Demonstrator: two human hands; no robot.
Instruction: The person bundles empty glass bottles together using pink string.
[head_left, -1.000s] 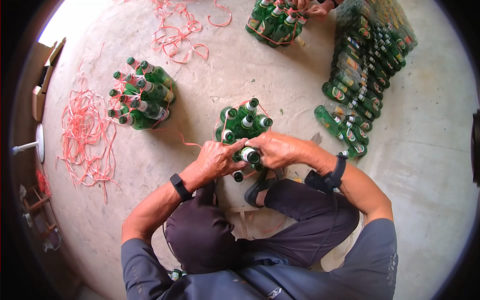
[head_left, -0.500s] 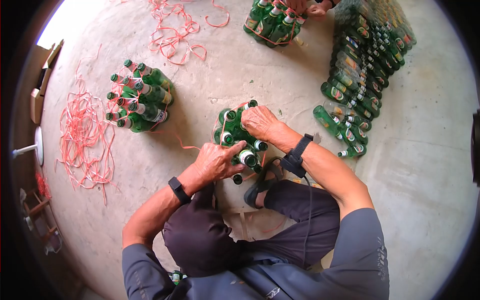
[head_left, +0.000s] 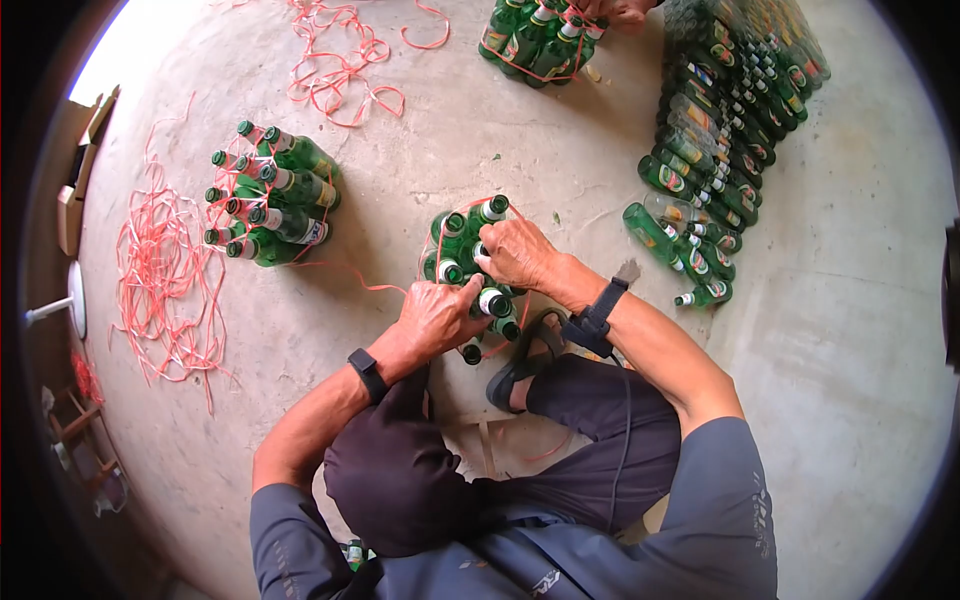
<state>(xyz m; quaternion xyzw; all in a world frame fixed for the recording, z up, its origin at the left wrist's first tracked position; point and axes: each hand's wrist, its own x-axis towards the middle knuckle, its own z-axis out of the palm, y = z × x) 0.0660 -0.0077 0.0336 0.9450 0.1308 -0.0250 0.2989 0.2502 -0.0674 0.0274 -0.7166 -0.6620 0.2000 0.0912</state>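
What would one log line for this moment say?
left hand: on bottle bundle | right hand: on bundle top | pink string: trails from bundle | tied bundle: apart, on floor

Tied bottle bundle (head_left: pixel 268 195) lies left on the concrete floor (head_left: pixel 850 330), loose red strings (head_left: pixel 165 270) beside it; stacked green bottles (head_left: pixel 720 120) line the right, cardboard box (head_left: pixel 80 170) at far left.

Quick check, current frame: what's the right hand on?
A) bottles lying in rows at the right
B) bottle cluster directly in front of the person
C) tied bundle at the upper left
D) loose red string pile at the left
B: the right hand lies on the tops of the green bottle cluster in front of the person, just beyond the left hand, which rests on the same cluster's near side.
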